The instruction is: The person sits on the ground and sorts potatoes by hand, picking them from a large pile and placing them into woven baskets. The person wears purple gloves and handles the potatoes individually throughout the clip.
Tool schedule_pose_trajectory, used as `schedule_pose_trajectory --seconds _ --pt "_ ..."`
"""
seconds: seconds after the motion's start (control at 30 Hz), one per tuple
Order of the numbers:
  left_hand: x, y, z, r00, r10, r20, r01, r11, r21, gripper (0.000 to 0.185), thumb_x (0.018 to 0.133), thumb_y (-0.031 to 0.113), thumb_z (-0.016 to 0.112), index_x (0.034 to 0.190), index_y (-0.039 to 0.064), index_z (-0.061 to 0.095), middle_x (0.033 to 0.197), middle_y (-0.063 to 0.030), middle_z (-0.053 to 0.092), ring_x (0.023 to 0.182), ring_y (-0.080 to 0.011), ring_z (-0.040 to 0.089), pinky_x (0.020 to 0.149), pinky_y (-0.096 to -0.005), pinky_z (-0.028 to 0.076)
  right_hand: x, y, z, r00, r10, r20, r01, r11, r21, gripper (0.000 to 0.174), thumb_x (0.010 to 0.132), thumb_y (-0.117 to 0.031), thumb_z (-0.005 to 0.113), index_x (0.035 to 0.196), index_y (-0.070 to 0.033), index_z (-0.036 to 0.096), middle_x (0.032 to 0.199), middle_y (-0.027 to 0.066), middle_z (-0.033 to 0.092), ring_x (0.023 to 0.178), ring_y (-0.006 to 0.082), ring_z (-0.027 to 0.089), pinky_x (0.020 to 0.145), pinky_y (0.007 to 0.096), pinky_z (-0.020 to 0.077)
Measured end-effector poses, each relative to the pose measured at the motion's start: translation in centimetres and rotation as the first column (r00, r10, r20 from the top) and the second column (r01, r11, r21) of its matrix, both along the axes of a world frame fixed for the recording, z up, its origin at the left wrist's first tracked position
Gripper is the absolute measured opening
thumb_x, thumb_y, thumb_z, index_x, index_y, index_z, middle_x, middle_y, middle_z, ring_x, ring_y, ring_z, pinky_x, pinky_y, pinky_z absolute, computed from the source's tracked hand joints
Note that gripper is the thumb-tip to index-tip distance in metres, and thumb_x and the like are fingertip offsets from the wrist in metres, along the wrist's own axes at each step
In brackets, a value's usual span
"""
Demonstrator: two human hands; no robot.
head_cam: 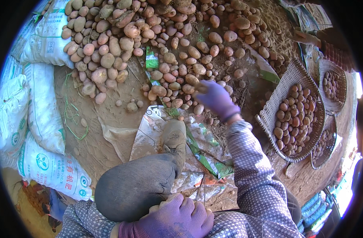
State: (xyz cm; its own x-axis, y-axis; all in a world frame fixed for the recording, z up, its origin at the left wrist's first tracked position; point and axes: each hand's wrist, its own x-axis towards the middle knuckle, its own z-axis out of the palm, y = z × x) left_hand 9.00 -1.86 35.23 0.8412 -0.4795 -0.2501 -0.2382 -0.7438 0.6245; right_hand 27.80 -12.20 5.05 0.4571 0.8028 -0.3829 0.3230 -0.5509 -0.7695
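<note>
A spread of potatoes (pixel 169 68) covers the ground before me, small ones mixed with large. My right hand (pixel 215 99), in a purple knit glove, reaches over the near edge of the potatoes, its fingertips beside a few of them; it is blurred, and whether it grips one cannot be told. My left hand (pixel 177 218), in a matching purple glove with fingers curled, rests near my lap beside my bent knee; its palm is hidden. A woven scoop-shaped basket (pixel 272 108) holding many small potatoes sits to the right of my right arm.
Full white woven sacks (pixel 44 110) are stacked at the left. Two more baskets (pixel 343 89) with potatoes stand at the far right. Another person's hand (pixel 306 38) is at the upper right. Plastic sheeting (pixel 147 134) lies by my shoe (pixel 174 136), and green twine (pixel 68 119) lies on the dirt.
</note>
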Motion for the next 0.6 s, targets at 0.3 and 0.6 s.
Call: schedule_pose_trajectory --seconds 0.3,0.6 --pt "-0.3 -0.5 0.0 1.0 0.016 -0.001 -0.016 1.0 -0.027 0.019 0.085 0.022 0.059 0.097 0.007 0.063 0.081 -0.005 0.055 0.076 -0.0209 0.059 0.074 -0.0375 0.051 -1.3 1.2 -0.5 0.991 0.051 0.128 -0.033 0.989 -0.141 0.036 0.092 -0.023 0.072 0.126 -0.013 0.067 0.112 0.0104 0.068 0.095 0.0229 0.068 0.079 0.0373 0.058" --pt "-2.1 -1.1 -0.9 0.989 0.127 0.074 -0.119 0.987 -0.106 0.021 0.085 0.021 0.058 0.098 0.005 0.063 0.085 -0.0073 0.058 0.079 -0.0231 0.06 0.08 -0.0415 0.052 10.5 -26.1 9.7 0.759 -0.626 0.179 0.649 0.751 -0.122 0.043 0.094 -0.013 0.07 0.135 0.0 0.063 0.125 0.0119 0.072 0.116 0.0194 0.067 0.1 0.03 0.0508"
